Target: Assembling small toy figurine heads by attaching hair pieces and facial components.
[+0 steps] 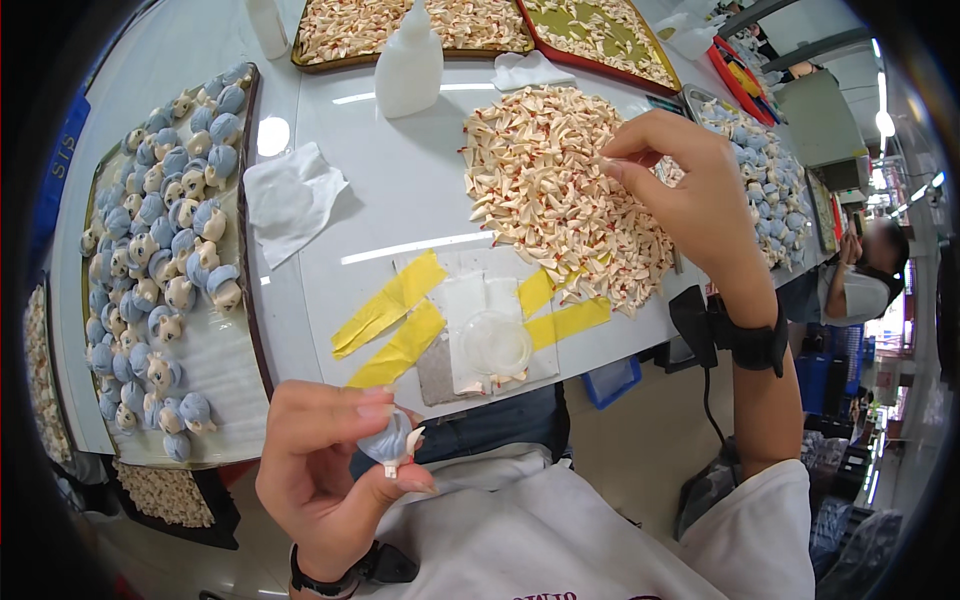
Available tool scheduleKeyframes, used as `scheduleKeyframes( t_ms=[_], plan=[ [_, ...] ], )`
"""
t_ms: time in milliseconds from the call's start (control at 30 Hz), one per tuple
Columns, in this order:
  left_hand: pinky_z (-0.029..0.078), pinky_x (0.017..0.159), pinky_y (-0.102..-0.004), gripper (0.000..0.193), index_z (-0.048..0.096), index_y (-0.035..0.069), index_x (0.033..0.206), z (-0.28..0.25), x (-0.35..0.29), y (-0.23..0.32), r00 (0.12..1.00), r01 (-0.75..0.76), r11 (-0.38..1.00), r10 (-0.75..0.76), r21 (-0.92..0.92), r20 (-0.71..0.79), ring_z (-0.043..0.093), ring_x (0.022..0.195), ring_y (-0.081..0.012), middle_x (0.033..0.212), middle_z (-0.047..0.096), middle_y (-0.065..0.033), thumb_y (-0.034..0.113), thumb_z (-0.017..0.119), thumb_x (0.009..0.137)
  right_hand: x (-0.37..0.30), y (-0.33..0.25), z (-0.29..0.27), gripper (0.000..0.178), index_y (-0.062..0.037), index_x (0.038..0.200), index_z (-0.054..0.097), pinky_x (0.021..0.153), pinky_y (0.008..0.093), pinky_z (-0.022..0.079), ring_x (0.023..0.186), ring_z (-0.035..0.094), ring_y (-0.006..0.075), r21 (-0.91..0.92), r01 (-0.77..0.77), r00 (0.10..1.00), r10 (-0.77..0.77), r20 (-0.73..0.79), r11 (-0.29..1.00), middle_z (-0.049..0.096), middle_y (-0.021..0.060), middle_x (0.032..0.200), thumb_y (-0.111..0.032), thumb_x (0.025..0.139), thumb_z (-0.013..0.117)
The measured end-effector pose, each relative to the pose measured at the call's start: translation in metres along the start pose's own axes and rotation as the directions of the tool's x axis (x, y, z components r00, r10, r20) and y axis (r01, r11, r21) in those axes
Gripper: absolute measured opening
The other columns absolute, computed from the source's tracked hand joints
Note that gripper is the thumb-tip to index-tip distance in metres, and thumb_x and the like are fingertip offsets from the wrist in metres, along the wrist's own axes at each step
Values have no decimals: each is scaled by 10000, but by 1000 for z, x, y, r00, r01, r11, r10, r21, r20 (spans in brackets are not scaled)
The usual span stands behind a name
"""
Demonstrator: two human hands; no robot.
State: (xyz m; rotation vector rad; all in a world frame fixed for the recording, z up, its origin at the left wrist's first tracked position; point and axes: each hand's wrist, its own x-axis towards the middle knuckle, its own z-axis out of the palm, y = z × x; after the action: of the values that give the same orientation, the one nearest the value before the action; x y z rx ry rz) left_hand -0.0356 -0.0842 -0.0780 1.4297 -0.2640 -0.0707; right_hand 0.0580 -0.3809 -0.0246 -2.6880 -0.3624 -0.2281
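Note:
Near the table's front edge, my left hand (310,470) pinches a small doll head (386,440) with pale blue hair between thumb and fingers. A small cream piece with some red shows at the head's right side. Over a heap of small pointed cream pieces (550,190) with red ends, my right hand (685,175) is closed in a pinch. Whatever lies between its fingertips is too small to tell apart from the heap. Between the hands, a round clear dish (497,343) sits on a white pad fixed down with yellow tape (400,345).
At left, a tray (225,380) carries many blue-haired doll heads. A white squeeze bottle (410,65) stands at the back, near a white cloth (292,195). Trays of cream pieces (410,30) line the far side. More blue heads (765,185) lie at right, where another person (860,275) sits.

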Motion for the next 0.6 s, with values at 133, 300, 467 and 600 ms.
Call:
scheduleKeyframes(
  t_ms=[133,300,467,600],
  plan=[
    [512,752,-275,449,551,-7,994,-1,0,1,1000,-10,1000,10,22,-4,554,871,-173,997,514,-141,31,794,618,-5,-4,-4,83,36,722,554,688,241,439,758,563,120,135,-90,992,101,-79,987,620,72,824,9,724,633],
    [527,740,-269,436,548,-12,996,1,-1,3,1000,17,999,-18,-36,-5,550,871,-175,992,513,-144,12,783,629,-11,6,-4,101,31,690,532,626,246,449,646,568,126,148,39,963,2,-270,988,618,76,750,11,695,631],
    [529,735,-263,423,550,-20,989,-3,-5,5,1000,21,1000,-21,-21,-8,553,868,-175,986,511,-144,-6,775,632,-23,-4,-13,115,13,698,511,648,222,451,678,565,92,373,-118,951,212,-223,920,620,77,805,21,723,623],
    [520,757,-281,399,560,-29,978,-5,-5,5,999,42,998,-43,-56,-13,558,878,-185,997,523,-148,-15,766,637,-43,-26,-26,78,7,744,530,645,209,458,694,575,94,594,-262,914,394,-101,761,619,79,800,52,747,593]
  ],
)
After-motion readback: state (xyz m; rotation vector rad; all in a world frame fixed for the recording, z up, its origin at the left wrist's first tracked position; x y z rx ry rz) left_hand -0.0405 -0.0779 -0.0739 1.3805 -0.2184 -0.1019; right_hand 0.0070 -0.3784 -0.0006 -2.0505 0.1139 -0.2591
